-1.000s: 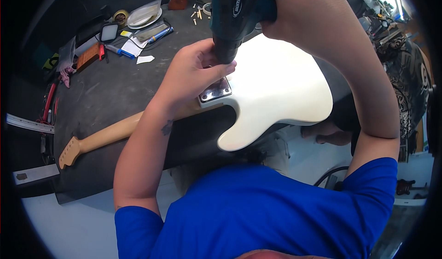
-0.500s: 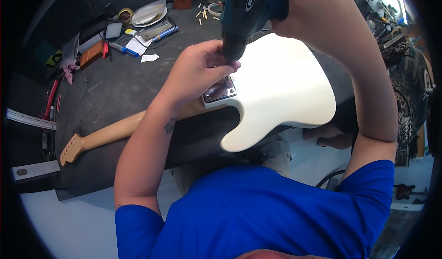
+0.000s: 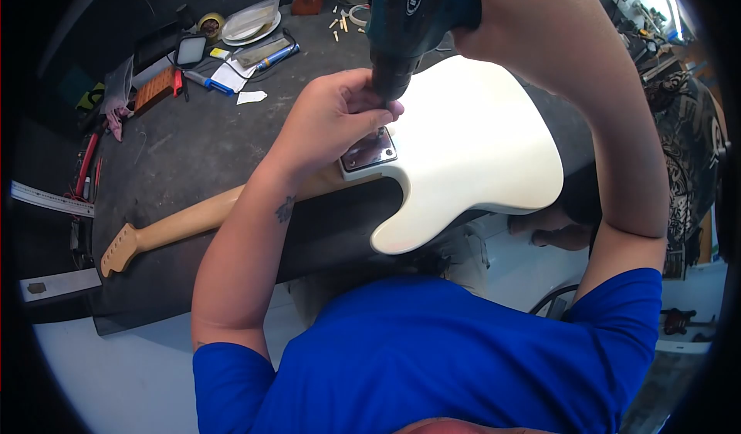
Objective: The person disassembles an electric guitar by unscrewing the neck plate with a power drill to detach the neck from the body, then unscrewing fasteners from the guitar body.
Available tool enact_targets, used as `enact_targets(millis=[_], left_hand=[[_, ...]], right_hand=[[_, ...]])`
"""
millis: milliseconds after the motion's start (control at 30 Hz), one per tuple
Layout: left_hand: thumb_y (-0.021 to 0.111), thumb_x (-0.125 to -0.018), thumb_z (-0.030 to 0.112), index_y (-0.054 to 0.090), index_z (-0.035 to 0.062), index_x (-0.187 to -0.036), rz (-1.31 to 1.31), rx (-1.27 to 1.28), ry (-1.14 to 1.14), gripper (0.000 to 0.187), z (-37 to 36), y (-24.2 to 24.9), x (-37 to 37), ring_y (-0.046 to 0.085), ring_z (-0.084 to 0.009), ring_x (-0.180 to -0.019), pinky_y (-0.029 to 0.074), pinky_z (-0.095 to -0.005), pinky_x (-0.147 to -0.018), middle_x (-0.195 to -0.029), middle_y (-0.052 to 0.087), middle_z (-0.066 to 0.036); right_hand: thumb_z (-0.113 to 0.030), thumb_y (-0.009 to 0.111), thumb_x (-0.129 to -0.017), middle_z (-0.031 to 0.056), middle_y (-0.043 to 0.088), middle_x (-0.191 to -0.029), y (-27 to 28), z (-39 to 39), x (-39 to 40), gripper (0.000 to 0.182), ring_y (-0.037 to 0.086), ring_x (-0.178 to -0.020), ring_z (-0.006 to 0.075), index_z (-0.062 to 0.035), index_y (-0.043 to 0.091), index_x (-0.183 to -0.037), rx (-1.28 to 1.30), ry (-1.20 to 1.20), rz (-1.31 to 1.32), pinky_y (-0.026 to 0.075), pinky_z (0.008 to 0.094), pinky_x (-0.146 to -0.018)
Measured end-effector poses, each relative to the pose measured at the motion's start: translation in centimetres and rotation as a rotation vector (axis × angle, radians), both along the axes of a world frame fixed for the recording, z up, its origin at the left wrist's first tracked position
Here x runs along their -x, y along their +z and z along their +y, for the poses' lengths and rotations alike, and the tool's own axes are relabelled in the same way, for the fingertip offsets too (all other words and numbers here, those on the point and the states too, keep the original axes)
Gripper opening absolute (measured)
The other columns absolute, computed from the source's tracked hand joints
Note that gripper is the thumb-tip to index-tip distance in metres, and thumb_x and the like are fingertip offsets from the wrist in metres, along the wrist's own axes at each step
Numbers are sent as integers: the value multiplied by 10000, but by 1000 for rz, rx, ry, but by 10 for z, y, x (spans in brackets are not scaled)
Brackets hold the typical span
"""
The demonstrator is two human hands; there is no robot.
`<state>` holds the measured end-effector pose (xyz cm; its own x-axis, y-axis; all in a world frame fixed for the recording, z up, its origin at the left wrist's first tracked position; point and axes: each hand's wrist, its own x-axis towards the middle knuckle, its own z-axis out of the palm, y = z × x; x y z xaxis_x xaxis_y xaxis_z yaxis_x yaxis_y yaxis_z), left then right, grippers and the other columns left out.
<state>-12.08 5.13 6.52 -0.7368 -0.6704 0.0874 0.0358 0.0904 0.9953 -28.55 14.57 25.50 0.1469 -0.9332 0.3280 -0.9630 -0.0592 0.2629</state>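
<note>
A white electric guitar body (image 3: 478, 141) lies face down on the bench, its maple neck (image 3: 197, 212) running to the left and ending in the headstock (image 3: 121, 250). A shiny metal neck plate (image 3: 370, 153) covers the joint, with screws in its near corners. My right hand (image 3: 498, 37) grips a dark teal power drill (image 3: 409, 29), held nose down over the plate. Just under the chuck, the fingers of my left hand (image 3: 336, 114) are closed around the driver bit. The far part of the plate and the bit's tip are hidden by that hand.
Along the back of the dark bench (image 3: 177, 164) lie several small screws or pegs (image 3: 338, 23), a stack of plates (image 3: 251, 25), a blue marker (image 3: 276, 56) and a wooden block (image 3: 154, 91). A metal ruler (image 3: 50, 199) is at the left edge.
The drill has shifted very slightly left and up, with its chuck a little higher above my left fingers. My left hand and the guitar stay in place.
</note>
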Motion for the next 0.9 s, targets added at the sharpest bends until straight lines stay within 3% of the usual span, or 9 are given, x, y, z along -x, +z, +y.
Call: enact_targets(millis=[333,433,533,900], left_hand=[[690,-971,-43,691,-28,-1243,48,20,-19,272,-1,-6,-2,695,-86,-769,571,-263,-634,-1038,770,-85],[706,-957,-55,711,5,-1244,1,28,-14,293,-3,-3,-2,752,-154,-1047,621,-305,-898,-1080,786,-77],[677,-973,-52,687,-41,-1198,58,36,-9,226,-3,-6,1,641,-75,-658,520,-267,-538,-989,753,-85],[668,-987,-45,686,-44,-1186,75,51,-4,200,1,-4,0,670,-91,-660,510,-264,-519,-989,760,-87]], right_hand=[[-144,782,-780,201,664,-695,2,6,-11,454,713,-705,399,71,480,-1043,67,-2,79,574,428,-683],[-127,775,-771,207,670,-710,0,4,-10,445,718,-722,400,69,484,-1043,72,-13,95,577,430,-690],[-118,780,-765,215,678,-735,2,4,-12,448,723,-744,401,68,487,-1048,54,-41,66,582,433,-697],[-107,790,-763,220,680,-757,5,10,-20,460,725,-760,397,77,496,-1065,80,-46,97,587,422,-687]])
